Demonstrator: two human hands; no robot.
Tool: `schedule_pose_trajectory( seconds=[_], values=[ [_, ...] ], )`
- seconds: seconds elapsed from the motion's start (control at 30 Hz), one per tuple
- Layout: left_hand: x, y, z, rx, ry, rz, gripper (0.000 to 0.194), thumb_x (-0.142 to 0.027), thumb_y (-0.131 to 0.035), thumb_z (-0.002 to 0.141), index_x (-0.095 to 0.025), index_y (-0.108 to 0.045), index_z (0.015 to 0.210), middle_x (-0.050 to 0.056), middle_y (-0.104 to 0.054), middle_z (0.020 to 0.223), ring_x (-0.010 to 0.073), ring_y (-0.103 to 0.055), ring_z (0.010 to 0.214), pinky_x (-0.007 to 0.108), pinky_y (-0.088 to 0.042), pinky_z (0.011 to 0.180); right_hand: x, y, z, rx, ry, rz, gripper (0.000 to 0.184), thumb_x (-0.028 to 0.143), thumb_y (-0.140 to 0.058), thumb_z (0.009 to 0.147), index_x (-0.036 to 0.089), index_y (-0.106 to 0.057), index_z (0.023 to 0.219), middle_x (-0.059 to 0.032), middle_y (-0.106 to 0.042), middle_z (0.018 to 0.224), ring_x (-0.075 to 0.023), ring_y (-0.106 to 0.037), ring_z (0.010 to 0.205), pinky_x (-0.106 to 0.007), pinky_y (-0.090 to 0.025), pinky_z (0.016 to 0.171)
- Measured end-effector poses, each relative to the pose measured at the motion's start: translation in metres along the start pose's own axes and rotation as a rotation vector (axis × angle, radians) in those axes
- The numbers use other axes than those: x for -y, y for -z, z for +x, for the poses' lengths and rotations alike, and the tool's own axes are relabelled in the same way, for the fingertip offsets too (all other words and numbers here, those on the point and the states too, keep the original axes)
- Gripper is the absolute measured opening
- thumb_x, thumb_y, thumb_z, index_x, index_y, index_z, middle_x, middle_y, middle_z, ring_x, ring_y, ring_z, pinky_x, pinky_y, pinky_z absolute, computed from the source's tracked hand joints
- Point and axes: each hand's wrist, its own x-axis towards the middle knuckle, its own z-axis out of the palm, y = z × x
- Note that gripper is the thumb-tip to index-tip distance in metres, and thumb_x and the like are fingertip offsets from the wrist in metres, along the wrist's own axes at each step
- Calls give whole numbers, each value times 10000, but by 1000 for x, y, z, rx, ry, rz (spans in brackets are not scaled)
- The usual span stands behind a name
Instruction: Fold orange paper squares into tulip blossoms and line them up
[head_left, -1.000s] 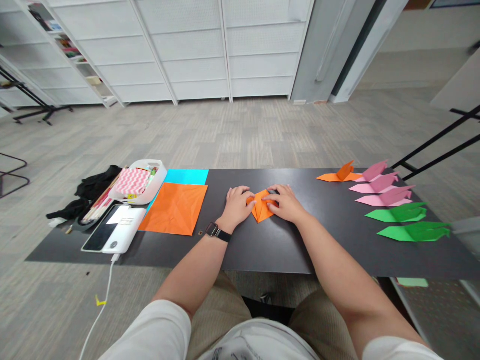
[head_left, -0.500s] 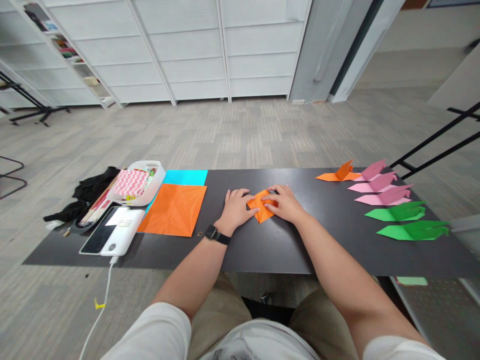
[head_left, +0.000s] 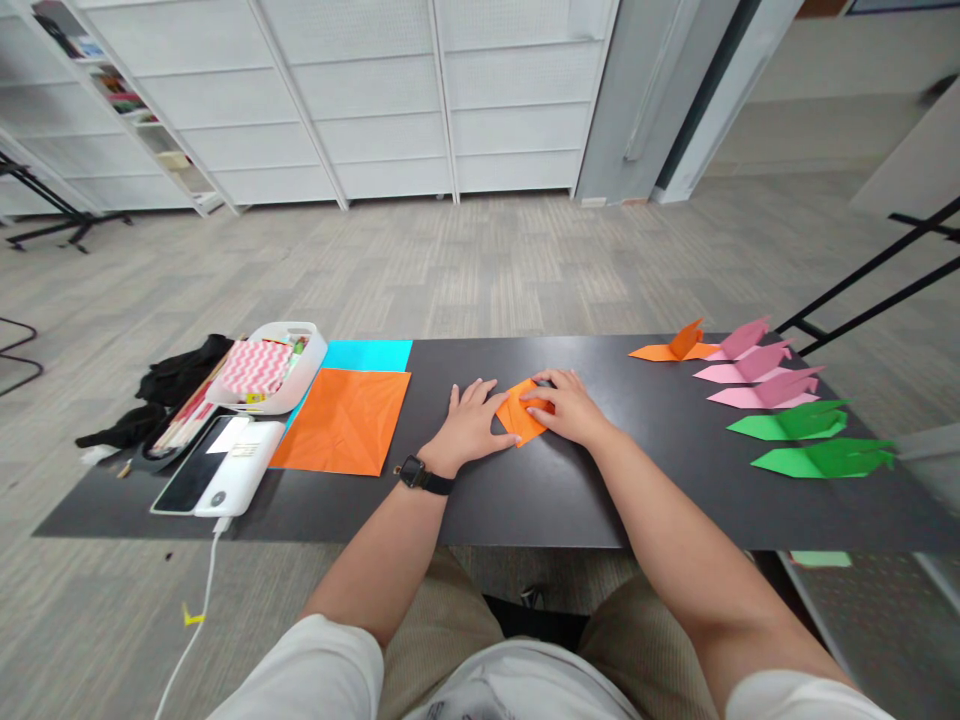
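Head view: left hand (head_left: 465,430) spread loose, thumb at near corner of folded orange paper (head_left: 521,418); right hand (head_left: 574,408) curled over its right side, grip unclear. Paper lies on dark table (head_left: 551,505) between them. Likely best: right anchors, left thumb runs firmly along creases.

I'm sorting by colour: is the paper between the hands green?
No, the folded paper between the left hand and right hand is orange.
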Motion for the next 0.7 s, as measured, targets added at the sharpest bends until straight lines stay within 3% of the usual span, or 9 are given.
schedule_pose_trajectory(
  seconds=[0.17,0.27,0.33,0.4,0.57,0.7],
  values=[
    [1,2,-2,31,-15,-22,884,-636,-836,791,-302,-537,1553,143,-363,1717,445,-241,1621,748,-62,1303,0,1,0,0,3,-1,276,322,-710,925,377,-802,1179,-71,-601,1416,-332,-517,1388,-711,-230,1257],
    [2,-1,2,-6,20,-42,633,-600,-720,919,-325,-612,1479,104,-433,1681,404,-298,1602,731,-110,1304,1,1,0,-1,4,6,273,319,-701,928,365,-802,1178,-74,-601,1417,-332,-522,1382,-711,-233,1255],
    [2,-5,7,-82,55,-45,391,-504,-610,1017,-342,-696,1363,70,-531,1600,355,-391,1545,709,-155,1301,1,0,0,-3,7,9,273,320,-693,931,364,-802,1178,-75,-601,1418,-332,-526,1373,-714,-237,1251],
    [1,-10,13,-167,82,-33,266,-423,-583,1039,-344,-760,1221,45,-622,1483,316,-484,1447,677,-192,1296,0,-1,0,-4,8,6,269,323,-693,931,365,-804,1173,-76,-602,1419,-333,-528,1364,-716,-238,1249],
    [-2,-14,20,-260,105,-10,150,-372,-684,978,-319,-797,1060,31,-678,1357,296,-539,1313,591,-309,1251,0,-2,1,2,-1,0,265,316,-711,920,365,-809,1161,-77,-603,1417,-332,-520,1371,-713,-237,1252],
    [-5,-8,17,-220,103,-10,179,-386,-741,943,-329,-786,1107,31,-671,1388,308,-540,1340,625,-268,1275,1,0,1,6,1,1,264,306,-706,928,357,-808,1165,-79,-603,1418,-330,-524,1374,-705,-245,1252]
  ],
)
